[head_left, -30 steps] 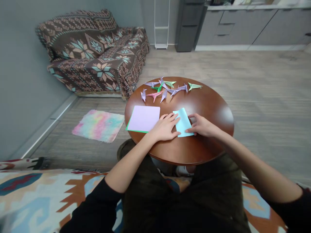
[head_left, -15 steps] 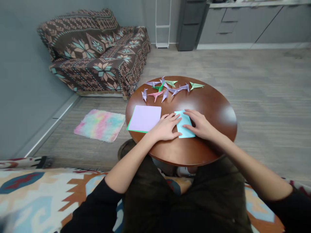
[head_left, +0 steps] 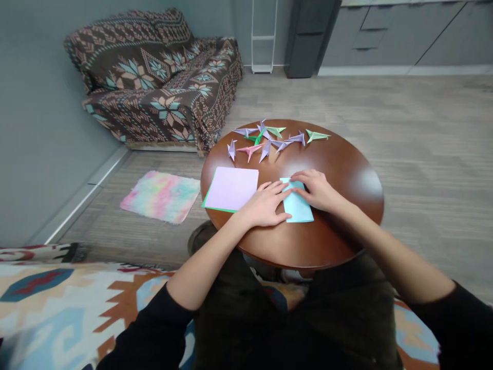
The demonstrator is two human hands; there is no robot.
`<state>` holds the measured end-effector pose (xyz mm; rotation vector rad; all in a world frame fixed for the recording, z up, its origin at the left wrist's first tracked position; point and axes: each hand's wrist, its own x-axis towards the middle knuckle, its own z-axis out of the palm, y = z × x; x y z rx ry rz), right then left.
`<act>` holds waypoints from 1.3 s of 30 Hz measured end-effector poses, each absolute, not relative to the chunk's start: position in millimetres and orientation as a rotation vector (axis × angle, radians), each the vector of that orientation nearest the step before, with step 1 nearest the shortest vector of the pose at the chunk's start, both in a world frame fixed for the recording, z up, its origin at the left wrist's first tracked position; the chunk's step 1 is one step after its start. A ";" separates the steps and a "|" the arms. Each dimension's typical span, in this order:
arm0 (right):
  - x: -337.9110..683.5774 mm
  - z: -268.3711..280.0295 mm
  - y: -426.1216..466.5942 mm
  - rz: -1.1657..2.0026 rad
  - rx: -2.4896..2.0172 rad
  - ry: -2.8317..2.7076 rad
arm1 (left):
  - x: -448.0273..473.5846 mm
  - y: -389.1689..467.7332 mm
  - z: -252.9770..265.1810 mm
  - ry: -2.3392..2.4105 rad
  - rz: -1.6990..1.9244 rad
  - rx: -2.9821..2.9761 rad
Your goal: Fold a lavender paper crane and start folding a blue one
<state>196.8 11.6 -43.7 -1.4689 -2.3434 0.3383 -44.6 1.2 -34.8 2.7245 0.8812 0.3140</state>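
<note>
Blue paper (head_left: pixel 299 208), one, on counter (head_left: pixel 279 244); left hand (head_left: pixel 265 205) at its left edge (fingers spread), right hand (head_left: pixel 315 191) touching far end, thumb narrowly parted

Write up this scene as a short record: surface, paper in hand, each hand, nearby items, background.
Surface: glossy brown rounded table
Paper in hand: light-blue folded paper rectangle, lying flat
Left hand: fingers spread, touching the paper's left side
Right hand: fingers and thumb at the paper's far end
Nearby, left: flat lilac paper sheet, green edge showing beneath
Nearby, far side: purple, green and pink folded-paper birds
Background: brown patterned cloth-covered sofa, fluffy pastel rug
</note>
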 end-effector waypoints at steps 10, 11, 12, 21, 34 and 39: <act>174.0 -11.2 85.7 0.477 -1.446 -2.436 | -42.6 4.8 -42.9 0.907 0.408 2.747; 172.7 -10.3 89.7 0.490 -1.446 -2.445 | -42.0 5.5 -44.4 0.917 0.418 2.746; 171.4 -9.7 93.0 0.506 -1.444 -2.457 | -41.4 6.0 -45.8 0.925 0.430 2.744; 165.8 -4.1 99.9 0.589 -1.435 -2.526 | -40.5 4.3 -47.7 0.927 0.503 2.762; 159.8 2.0 91.9 0.588 -1.563 -2.494 | -40.0 1.5 -47.1 0.948 0.449 2.809; 166.1 4.1 81.6 0.560 -1.817 -2.356 | -40.9 1.8 -45.7 0.949 0.415 2.799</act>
